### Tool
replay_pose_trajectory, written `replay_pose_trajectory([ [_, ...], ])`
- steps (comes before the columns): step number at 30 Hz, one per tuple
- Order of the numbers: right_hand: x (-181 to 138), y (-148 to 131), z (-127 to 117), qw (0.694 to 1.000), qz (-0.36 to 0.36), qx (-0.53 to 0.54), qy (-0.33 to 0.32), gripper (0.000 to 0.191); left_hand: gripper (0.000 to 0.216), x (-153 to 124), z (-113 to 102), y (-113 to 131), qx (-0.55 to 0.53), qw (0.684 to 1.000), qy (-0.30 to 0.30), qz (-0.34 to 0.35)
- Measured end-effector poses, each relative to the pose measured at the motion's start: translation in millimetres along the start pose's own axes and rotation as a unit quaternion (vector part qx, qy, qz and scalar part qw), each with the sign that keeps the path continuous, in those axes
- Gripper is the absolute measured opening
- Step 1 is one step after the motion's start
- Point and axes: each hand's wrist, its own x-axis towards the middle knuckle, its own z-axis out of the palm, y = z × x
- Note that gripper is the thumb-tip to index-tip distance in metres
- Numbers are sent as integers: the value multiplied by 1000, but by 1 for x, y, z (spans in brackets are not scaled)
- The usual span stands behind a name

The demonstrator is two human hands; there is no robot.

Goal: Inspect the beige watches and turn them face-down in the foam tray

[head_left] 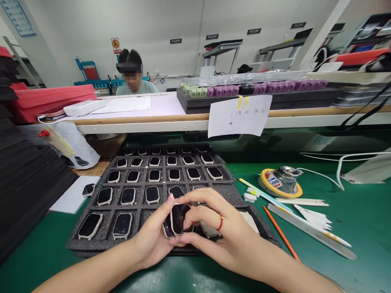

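Left hand (154, 240) and right hand (229, 228) grip a watch (177, 216) between them; beneath that grip, a foam tray (91, 245) holds more watches (122, 225) in separate pockets (143, 216)

Front and centre, the white paper (240, 122) hangs off the shelf edge (146, 125), a row of handwritten Chinese characters running across it: the second looks like 槽, the others too rough to call! Up on the wall (159, 20), a red-edged sign (115, 44) shows a dark symbol on yellow, caption too small. Four dark plaques (211, 37) carry pale lettering, all blurred. Top left, a blue board (18, 17), lines too tiny to read.
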Motion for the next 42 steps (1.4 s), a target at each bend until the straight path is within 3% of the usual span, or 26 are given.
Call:
replay_pose_trajectory([
  [4, 1, 2, 3, 999, -24, -18, 18, 5, 40, 2, 0, -1, -11, 1000, -1, 3],
  [9, 1, 5, 3, 994, -57, -9, 89, 6, 36, 1, -1, 0, 7, 999, -28, 15],
  [12, 0, 5, 0, 985, 1, 62, 161, 8, 41, 0, -1, 1, 45, 998, -37, 21],
  [15, -3, 6, -3, 957, 82, 157, 232, 11, 44, -1, 0, 2, 55, 997, -40, 26],
  [18, -5, 8, -2, 960, 104, 173, 193, 4, 44, -1, 1, 3, 46, 998, -40, 25],
  [23, -7, 12, 6, 996, 52, 71, 33, 57, 48, -2, -2, 2, 42, 999, -16, 13],
  [25, -8, 13, 10, 997, 45, 60, 9, 59, 51, -2, -2, 2, 45, 999, -7, 10],
  [33, -10, 13, 9, 996, 53, 72, 13, 51, 55, -2, -3, 1, 52, 998, -22, 7],
  [38, -8, 13, 2, 996, 44, 72, 25, 63, 48, -3, -3, 2, 51, 998, -38, 17],
  [42, -8, 12, -6, 990, 17, 73, 118, 34, 45, -2, -3, 2, 42, 997, -57, 21],
])
